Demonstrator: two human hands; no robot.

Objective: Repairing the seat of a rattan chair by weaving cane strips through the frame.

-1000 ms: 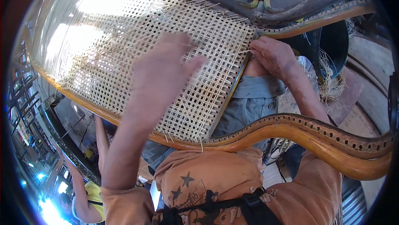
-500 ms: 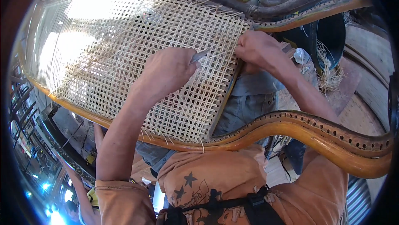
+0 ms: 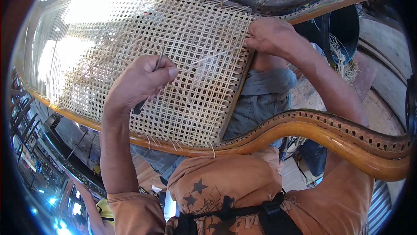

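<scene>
A woven cane panel (image 3: 195, 113) with an open mesh spans a curved wooden frame (image 3: 247, 148). Above the middle of the mesh, my left hand (image 3: 141, 81) is closed around a slim metal tool (image 3: 160, 57). The tool's thin end points up past the thumb, and a dark handle end shows below the fist. My right hand (image 3: 271, 37) is at the panel's right edge with its fingers pinched. A pale cane strip (image 3: 217, 56) lies slantwise across the mesh and runs up to those fingers. The fingertips are partly hidden.
A perforated curved rail (image 3: 330, 133) sweeps over my right forearm's side. Behind my right arm stands a dark bin (image 3: 345, 35) beside loose cane scraps (image 3: 345, 72). Another person's arm (image 3: 82, 196) shows at lower left. Loose cane ends stick out along the panel's far edge.
My left hand has moved left and slightly down, away from my right hand, and the tool has turned from pointing right to pointing up. My right hand stays near the edge.
</scene>
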